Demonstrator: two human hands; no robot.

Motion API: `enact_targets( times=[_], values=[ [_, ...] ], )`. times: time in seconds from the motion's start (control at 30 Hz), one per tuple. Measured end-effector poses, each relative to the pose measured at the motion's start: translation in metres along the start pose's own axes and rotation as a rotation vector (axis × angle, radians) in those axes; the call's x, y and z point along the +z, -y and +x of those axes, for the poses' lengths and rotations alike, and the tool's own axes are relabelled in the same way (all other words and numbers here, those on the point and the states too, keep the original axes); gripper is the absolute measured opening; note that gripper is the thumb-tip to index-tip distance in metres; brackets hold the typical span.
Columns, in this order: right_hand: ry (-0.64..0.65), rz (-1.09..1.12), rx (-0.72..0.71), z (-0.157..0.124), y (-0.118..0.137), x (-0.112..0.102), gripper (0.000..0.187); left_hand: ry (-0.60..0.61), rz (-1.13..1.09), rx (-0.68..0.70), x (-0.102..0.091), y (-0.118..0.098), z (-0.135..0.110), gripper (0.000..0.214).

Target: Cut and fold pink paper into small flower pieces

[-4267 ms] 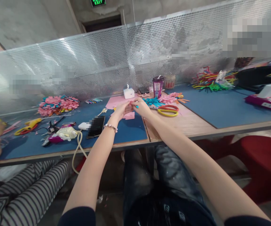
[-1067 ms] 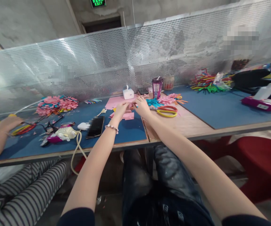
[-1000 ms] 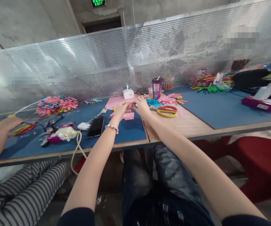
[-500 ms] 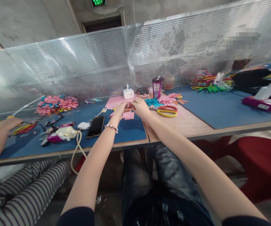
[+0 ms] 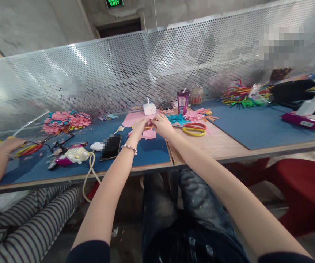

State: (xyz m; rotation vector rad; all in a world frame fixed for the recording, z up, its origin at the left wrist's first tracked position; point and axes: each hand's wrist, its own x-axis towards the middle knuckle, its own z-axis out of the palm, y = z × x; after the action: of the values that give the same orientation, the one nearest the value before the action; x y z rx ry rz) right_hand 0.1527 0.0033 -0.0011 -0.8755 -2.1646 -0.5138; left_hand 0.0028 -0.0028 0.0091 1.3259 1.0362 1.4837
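My left hand [image 5: 140, 126] and my right hand [image 5: 161, 125] meet above the table, fingertips pinched on a small piece of pink paper [image 5: 149, 122], mostly hidden by the fingers. Beneath them lie loose pink paper pieces [image 5: 149, 134] on the blue mat [image 5: 152, 151], with a thin yellow strip among them. Behind my left hand is a larger pink sheet [image 5: 130, 119]. To the right of my right hand rest scissors [image 5: 195, 129] with red and yellow handles. Past them sit a blue paper flower [image 5: 178, 119] and a pink paper flower [image 5: 196, 115].
A small white box [image 5: 149, 109] and a purple cup [image 5: 183, 102] stand behind. Left are a phone [image 5: 110, 147], a power strip [image 5: 76, 156] with a hanging cord, and a pink flower pile [image 5: 64, 122]. A co-worker's hand [image 5: 8, 146] is at far left. A perforated metal screen [image 5: 113, 73] borders the back.
My right hand has shifted very slightly left at the paper. Both hands stay together, and the things on the table lie as before.
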Motion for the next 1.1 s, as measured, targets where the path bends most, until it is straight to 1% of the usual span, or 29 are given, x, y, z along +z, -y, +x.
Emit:
enact_targets(
  times=[0.17,0.3,0.37,0.43,0.47,0.53,0.63,0.8,0.9,0.97,1.1],
  values=[
    [0.001,0.032,0.006,0.0,0.001,0.001,0.027,0.006,0.026,0.035,-0.003,0.003,0.003,0.02],
    [-0.06,0.119,0.055,0.001,0.0,0.005,0.024,0.017,0.045,0.038,-0.004,0.004,0.004,0.022],
    [-0.131,0.206,0.155,0.002,-0.003,0.009,0.022,0.021,0.047,0.05,-0.005,0.003,0.004,0.022],
    [-0.197,0.307,0.303,0.003,-0.006,0.013,0.02,0.031,0.058,0.071,-0.005,0.003,0.004,0.021],
    [-0.206,0.368,0.375,0.004,-0.008,0.015,0.019,0.041,0.068,0.085,-0.005,0.002,0.004,0.02],
    [-0.165,0.517,0.49,0.004,-0.011,0.017,0.022,0.054,0.101,0.12,-0.004,0.002,0.004,0.019],
    [-0.076,0.741,0.567,0.005,-0.013,0.018,0.031,0.043,0.163,0.182,-0.003,0.002,0.004,0.019],
    [-0.05,0.977,0.59,0.003,-0.012,0.016,0.032,-0.011,0.21,0.194,-0.003,0.003,0.006,0.02],
    [-0.034,1.065,0.627,0.003,-0.012,0.016,0.029,0.014,0.194,0.193,-0.002,0.001,0.004,0.019],
    [-0.034,1.073,0.611,0.004,-0.013,0.016,0.027,0.04,0.181,0.196,-0.001,0.0,0.002,0.019],
    [-0.054,0.968,0.518,0.005,-0.014,0.011,0.029,0.036,0.157,0.185,0.001,-0.002,-0.001,0.018]
  ],
)
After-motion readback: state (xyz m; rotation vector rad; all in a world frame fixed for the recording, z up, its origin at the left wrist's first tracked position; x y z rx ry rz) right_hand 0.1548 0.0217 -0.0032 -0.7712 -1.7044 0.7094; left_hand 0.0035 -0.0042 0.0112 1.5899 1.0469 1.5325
